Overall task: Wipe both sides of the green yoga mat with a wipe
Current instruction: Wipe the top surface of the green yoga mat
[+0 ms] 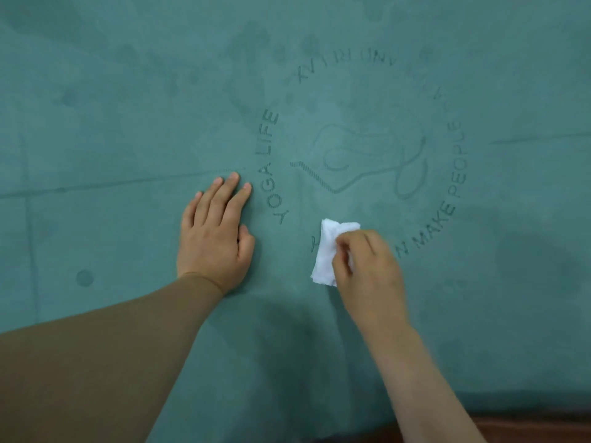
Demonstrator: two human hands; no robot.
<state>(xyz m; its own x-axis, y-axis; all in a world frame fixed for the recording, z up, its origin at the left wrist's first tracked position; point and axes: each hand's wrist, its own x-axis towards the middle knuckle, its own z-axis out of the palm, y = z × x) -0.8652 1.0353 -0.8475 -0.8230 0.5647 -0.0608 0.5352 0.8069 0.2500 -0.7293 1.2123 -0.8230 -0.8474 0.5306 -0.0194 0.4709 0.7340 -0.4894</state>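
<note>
**Wipe pinned at the logo's lower rim, one side of the mat under way**

The green yoga mat (128,139) lies flat and fills nearly the whole head view, printed side up, with a ring of lettering (271,164) around a line drawing. Darker blotches mark its far half. The left hand (214,238) lies palm down with fingers straight and close together, just left of the "YOGA LIFE" lettering, pressing the mat; a brown sleeve (112,362) covers that arm. The right hand (364,270) has its grip curled round a folded white wipe (326,254), which touches the mat at the bottom of the ring.

The likely trouble is uneven coverage: the wipe is small against so broad a surface, so strokes may leave unwiped strips, especially toward the far blotches. The wipe could also bunch or roll under the fingers, since much of it sticks out past the grip. If the left hand lifts, the mat may creep or ripple with each stroke. The underside still waits, by my reading.
</note>
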